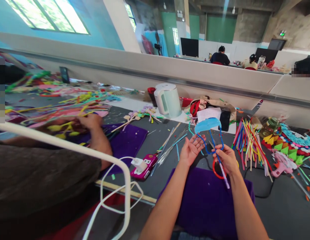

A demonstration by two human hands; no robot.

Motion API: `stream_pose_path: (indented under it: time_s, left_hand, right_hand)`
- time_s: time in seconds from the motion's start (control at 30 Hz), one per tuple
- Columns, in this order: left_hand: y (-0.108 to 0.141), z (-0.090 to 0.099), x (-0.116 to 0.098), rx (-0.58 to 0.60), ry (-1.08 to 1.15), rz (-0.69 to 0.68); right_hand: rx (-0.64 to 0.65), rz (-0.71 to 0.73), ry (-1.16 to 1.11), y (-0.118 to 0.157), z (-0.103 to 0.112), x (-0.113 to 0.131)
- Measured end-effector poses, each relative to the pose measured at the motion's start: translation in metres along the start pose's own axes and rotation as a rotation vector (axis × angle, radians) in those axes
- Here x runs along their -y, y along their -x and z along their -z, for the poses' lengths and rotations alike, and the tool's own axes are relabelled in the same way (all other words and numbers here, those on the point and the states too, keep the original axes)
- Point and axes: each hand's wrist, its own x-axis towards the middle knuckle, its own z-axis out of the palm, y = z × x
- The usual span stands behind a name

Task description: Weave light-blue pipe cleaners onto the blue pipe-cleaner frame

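My right hand pinches a blue pipe-cleaner craft, which has a flat light-blue top, curved darker blue strands and a pale purple stem pointing down. Scissors with a red handle loop are at the same hand; a bit of yellow shows at its far side, and how they are held is partly hidden. Beside the craft, my left hand is open, palm up, fingers spread; whether its fingertips touch a blue strand I cannot tell. Below both hands lies a dark purple cloth.
A magenta power strip with a white plug and cable sits left. Behind stand a pale kettle and a phone. Colourful pipe cleaners and a pink glue gun lie right. A co-worker's arm works at left.
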Motion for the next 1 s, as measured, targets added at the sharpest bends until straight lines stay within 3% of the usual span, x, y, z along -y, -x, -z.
stream_pose_path:
  time_s: [0.13,0.27,0.43,0.57,0.8,0.9,1.0]
  left_hand:
    - [0.005,-0.009,0.010,-0.004,-0.110,0.012]
    - [0.007,-0.008,0.010,-0.030,-0.201,0.030]
    - [0.012,-0.010,0.009,0.066,-0.240,0.183]
    - [0.018,-0.020,0.015,0.138,-0.329,0.269]
    - [0.021,-0.027,0.025,0.126,-0.560,0.251]
    - [0.020,-0.028,0.027,0.102,-0.605,0.215]
    - [0.019,-0.029,0.027,0.057,-0.601,0.163]
  right_hand:
    - [0.041,-0.023,0.092,-0.001,-0.015,-0.019]
    - [0.086,-0.091,0.206,-0.004,-0.009,-0.022]
    - [-0.152,0.042,0.214,-0.010,0.011,-0.012]
    - [-0.180,0.012,0.152,-0.010,0.017,-0.008]
    - [-0.350,0.163,0.170,-0.012,0.021,-0.006]
    - [-0.321,0.160,0.133,-0.011,0.022,-0.003]
    - [-0.186,0.077,0.178,-0.008,0.021,0.000]
